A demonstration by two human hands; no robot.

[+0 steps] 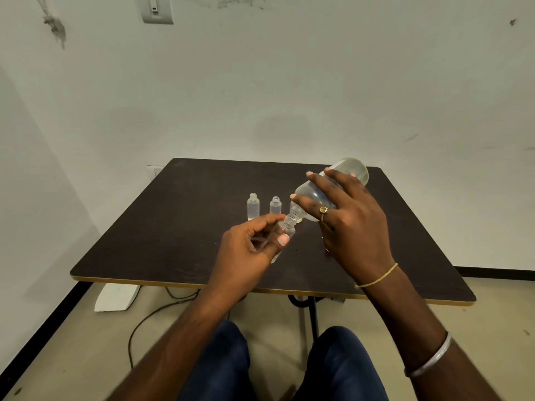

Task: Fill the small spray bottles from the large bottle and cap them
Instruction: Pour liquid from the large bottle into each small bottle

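My right hand grips the large clear bottle, tipped down to the left, base raised toward the table's far edge. Its neck meets the open mouth of a small clear bottle that my left hand holds tilted above the dark table. A thin clear tube, perhaps a spray cap's dip tube, also sits in my left hand's fingers. Two more small uncapped bottles stand upright behind: one on the left, one beside it. A third small bottle seems hidden behind the large bottle's neck.
The table stands against a white wall. Black cables and a white block lie on the floor beneath its left side. My knees in blue trousers are below the table's near edge.
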